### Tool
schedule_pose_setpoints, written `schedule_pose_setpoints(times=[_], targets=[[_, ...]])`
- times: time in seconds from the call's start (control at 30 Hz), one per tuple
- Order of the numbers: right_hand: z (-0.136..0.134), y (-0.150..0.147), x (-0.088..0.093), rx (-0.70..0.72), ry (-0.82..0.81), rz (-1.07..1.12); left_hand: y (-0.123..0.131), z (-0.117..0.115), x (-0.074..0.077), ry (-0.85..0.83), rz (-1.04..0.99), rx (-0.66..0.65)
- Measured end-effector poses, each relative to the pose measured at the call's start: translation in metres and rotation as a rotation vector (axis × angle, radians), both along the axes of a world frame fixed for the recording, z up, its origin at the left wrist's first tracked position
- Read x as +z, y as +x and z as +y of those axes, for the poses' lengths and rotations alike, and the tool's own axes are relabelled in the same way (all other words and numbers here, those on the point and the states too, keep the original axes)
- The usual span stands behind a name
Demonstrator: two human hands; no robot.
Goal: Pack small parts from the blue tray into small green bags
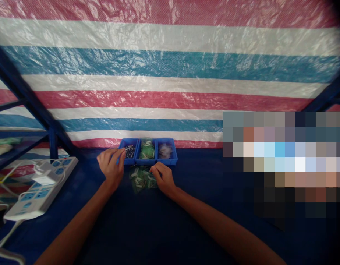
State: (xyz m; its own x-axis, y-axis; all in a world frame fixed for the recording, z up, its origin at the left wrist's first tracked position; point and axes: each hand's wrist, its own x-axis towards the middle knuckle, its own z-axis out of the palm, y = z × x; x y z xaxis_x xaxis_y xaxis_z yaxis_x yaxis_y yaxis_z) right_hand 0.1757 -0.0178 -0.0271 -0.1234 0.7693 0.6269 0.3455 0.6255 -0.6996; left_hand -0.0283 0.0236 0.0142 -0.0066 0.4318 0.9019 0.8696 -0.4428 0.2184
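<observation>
My left hand (111,164) is at the left rim of a blue bin (126,162) that holds small dark and silvery pin-like parts (129,151). Its fingers are loosely curved and apart, their tips over the bin's edge. My right hand (165,178) has thumb and forefinger pinched together at the right side of a pile of small greenish clear bags (142,180). Whatever sits in that pinch is too small to make out. The pile lies on the table in front of the bins, with pale and dark bits showing through the plastic.
The middle blue bin (146,162) holds greenish bags, the right one (166,162) cloudy clear pieces. A white power strip (29,209) with plugs and cables lies left on the dark blue table (148,228). A striped plastic sheet (170,66) hangs behind; blue frame bars (34,99) slant at left. The right side is pixelated.
</observation>
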Motion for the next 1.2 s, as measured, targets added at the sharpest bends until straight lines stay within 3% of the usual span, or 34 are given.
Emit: schedule_pose_setpoints(times=[0.1,0.3,0.47,0.57,0.83,1.2], targets=[[0.001,-0.001,-0.001,-0.011,0.001,-0.015,0.000,0.008,0.003,-0.179,0.159,0.092],[0.005,-0.003,-0.006,-0.134,-0.005,-0.075,0.007,0.001,-0.008,-0.376,0.336,-0.052],[0.007,-0.004,-0.008,-0.178,-0.022,-0.107,0.003,-0.006,-0.001,-0.714,0.565,0.105],[0.007,-0.004,-0.008,-0.176,-0.026,-0.118,0.000,-0.008,0.003,-0.837,0.635,0.183],[0.008,-0.004,-0.008,-0.155,-0.033,-0.120,-0.001,-0.005,-0.008,-0.983,0.643,0.193],[0.007,-0.003,-0.005,-0.153,-0.036,-0.112,0.001,-0.004,-0.009,-0.899,0.666,0.168]])
